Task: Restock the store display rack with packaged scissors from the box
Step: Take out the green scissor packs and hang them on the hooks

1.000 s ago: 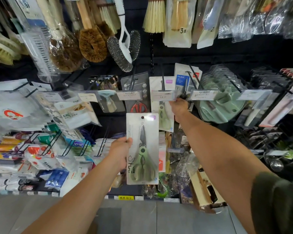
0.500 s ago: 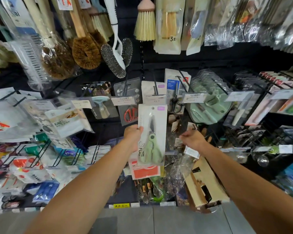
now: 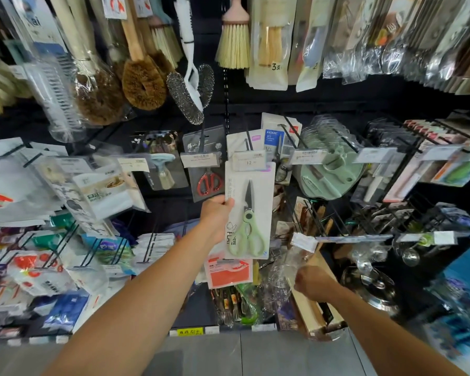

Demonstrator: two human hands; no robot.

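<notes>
My left hand [image 3: 217,217] grips the left edge of a white card pack of green-handled scissors [image 3: 248,213]. The pack's top sits right under the price tag [image 3: 248,160] of a display hook, in front of the white packs hanging there. My right hand [image 3: 311,283] is low on the right with fingers curled, over the open cardboard box [image 3: 314,312] that stands at the foot of the rack. Whether it holds anything is hidden. Clear wrapping [image 3: 284,270] lies at the box's left side.
Red-handled scissors in a grey pack [image 3: 206,169] hang left of the hook. A pile of green round items [image 3: 329,172] hangs to the right. Brushes and scourers [image 3: 144,82] hang above. Bagged goods fill the left hooks. Grey floor [image 3: 242,354] lies below.
My left hand has lifted the scissors pack up to the hook's price tag. My right hand left the hook and dropped down to the box.
</notes>
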